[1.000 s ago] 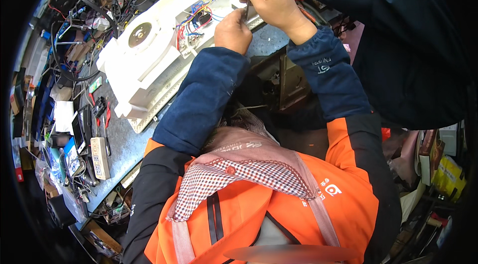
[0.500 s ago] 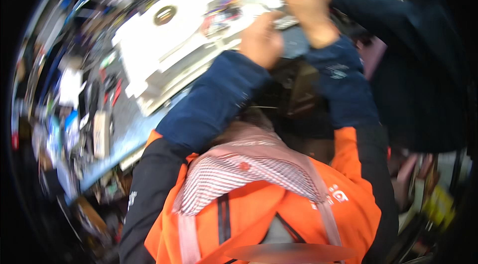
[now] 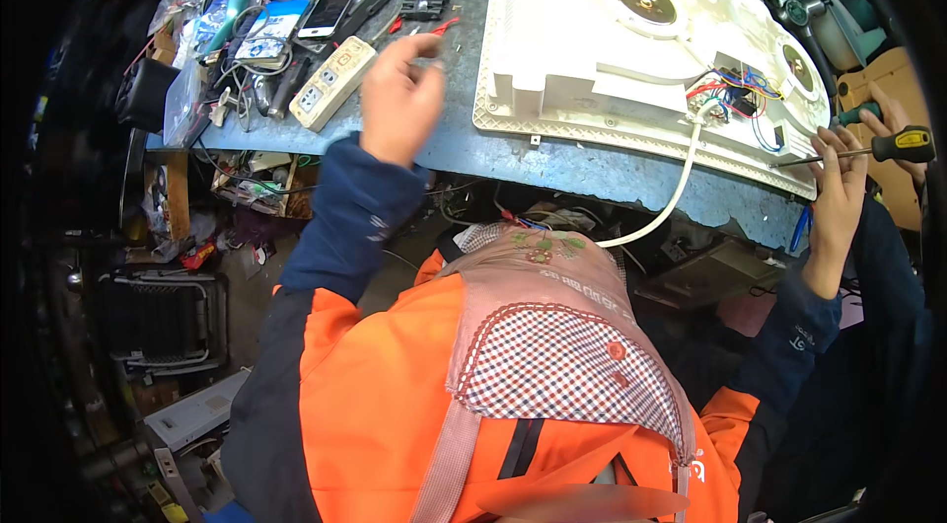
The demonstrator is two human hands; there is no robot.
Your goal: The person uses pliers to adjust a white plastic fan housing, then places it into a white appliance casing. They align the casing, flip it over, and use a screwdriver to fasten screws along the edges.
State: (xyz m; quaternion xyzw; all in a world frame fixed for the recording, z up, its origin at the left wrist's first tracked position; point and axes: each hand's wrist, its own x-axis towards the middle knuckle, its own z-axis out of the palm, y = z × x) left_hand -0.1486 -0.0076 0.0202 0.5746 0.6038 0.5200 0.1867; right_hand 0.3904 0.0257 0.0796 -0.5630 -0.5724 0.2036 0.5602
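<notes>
A white plastic appliance casing [image 3: 552,44] lies on the blue-grey bench, with round metal-centred parts and an exposed bundle of coloured wires [image 3: 735,94]. My left hand [image 3: 400,104] is over the bench's near edge beside the power strip, fingers bent, thumb and forefinger apart, nothing visible between them. My right hand [image 3: 838,178] is at the casing's near right corner, fingers around the shaft of a screwdriver [image 3: 903,144] with a yellow and black handle. Its tip reaches the casing's rim. A white cable [image 3: 681,187] runs from the wires towards my apron.
Another person's hand [image 3: 888,112] is beside a teal tool handle [image 3: 858,113] at the right. Left on the bench are a power strip [image 3: 333,84], a smartphone [image 3: 335,2], a black connector block [image 3: 424,6] and loose clutter. A black folding chair [image 3: 163,321] stands lower left.
My left hand has left the casing and moved left towards the power strip. The view has shifted, with the casing now further right. My right hand is lower, at the casing's corner, with the screwdriver.
</notes>
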